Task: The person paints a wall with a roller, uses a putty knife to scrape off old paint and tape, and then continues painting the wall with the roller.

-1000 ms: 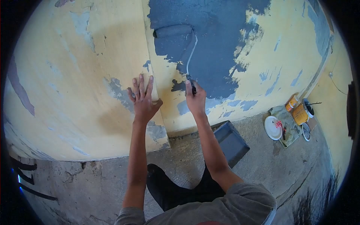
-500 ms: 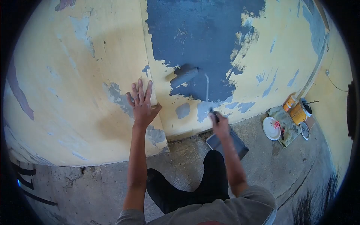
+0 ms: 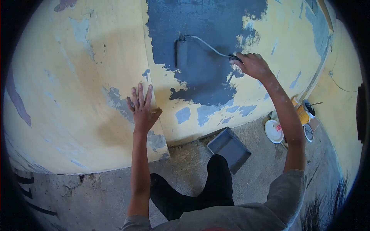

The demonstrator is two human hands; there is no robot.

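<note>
My right hand [image 3: 254, 66] grips the dark handle of a paint roller [image 3: 181, 53]. The roller's cover stands upright against a dark blue-grey painted patch [image 3: 212, 23], and its bent wire frame runs right to my fist. My left hand [image 3: 143, 112] lies on the pale yellow wall [image 3: 119, 46] at its vertical corner edge, fingers spread and holding nothing. Below, a paint tray [image 3: 230, 148] with dark grey paint sits on the floor near my right knee.
At the right, against the wall's foot, stand a yellow paint bucket [image 3: 305, 112] with a stick in it and a white lid [image 3: 273, 131]. A round lid or dish [image 3: 308, 133] lies beside them. Rough concrete floor [image 3: 185, 161] runs along the wall, which has several peeling patches.
My right hand has risen and moved right. The roller has gone up the wall and turned from slanted to upright. My left hand stays on the wall edge.
</note>
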